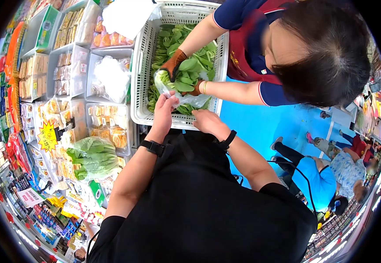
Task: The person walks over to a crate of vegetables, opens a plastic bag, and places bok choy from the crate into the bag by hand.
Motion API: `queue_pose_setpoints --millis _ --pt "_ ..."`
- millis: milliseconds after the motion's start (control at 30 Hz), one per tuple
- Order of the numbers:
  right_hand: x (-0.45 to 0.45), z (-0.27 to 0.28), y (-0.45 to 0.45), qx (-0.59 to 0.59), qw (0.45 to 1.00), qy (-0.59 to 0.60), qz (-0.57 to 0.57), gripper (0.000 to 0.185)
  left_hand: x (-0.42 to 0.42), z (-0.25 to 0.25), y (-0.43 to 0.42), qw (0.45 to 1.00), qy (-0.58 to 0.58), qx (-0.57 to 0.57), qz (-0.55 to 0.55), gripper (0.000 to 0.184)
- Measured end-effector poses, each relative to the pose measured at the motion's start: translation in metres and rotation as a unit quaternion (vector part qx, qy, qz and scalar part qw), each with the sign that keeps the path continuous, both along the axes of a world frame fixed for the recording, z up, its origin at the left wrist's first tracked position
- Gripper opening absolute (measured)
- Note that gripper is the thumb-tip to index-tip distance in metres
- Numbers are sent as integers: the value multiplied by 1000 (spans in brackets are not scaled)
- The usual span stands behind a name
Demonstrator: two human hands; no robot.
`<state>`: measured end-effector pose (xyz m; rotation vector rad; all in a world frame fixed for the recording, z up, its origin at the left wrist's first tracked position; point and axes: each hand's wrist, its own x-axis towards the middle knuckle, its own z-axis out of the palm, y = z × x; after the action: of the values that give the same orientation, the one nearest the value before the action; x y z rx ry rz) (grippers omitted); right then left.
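A clear plastic bag [190, 100] is stretched open over the near part of a white crate [137, 98] of leafy greens [173, 39]. My left hand [165, 107] pinches the bag's edge between thumb and fingers. Over the crate's near rim, my right hand [209, 121] has its fingers curled at the bag's other side; their tips are partly hidden. Across from me, a co-worker's orange-gloved hand [175, 65] pushes a bunch of greens [188, 74] into the bag. The co-worker's second gloved hand [195, 89] is beside the bunch, partly covered by leaves.
At left, shelf bins [89, 81] hold packaged foods. A bagged bunch of greens [93, 158] lies on top of packets there, near a yellow price sign [48, 136]. The co-worker leans over the crate from the right. Other people [313, 175] are on the blue floor [252, 127].
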<state>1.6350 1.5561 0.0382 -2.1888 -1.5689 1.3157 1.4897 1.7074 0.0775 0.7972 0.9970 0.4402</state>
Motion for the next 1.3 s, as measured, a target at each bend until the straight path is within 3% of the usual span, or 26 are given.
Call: queue_pose_setpoints --millis 733,1300 --pt "5 3 7 6 1000 4 -2 30 8 -2 7 1000 -24 18 9 22" --pt "1 3 6 17 999 -2 27 35 -7 -4 11 995 -54 -57 60 21"
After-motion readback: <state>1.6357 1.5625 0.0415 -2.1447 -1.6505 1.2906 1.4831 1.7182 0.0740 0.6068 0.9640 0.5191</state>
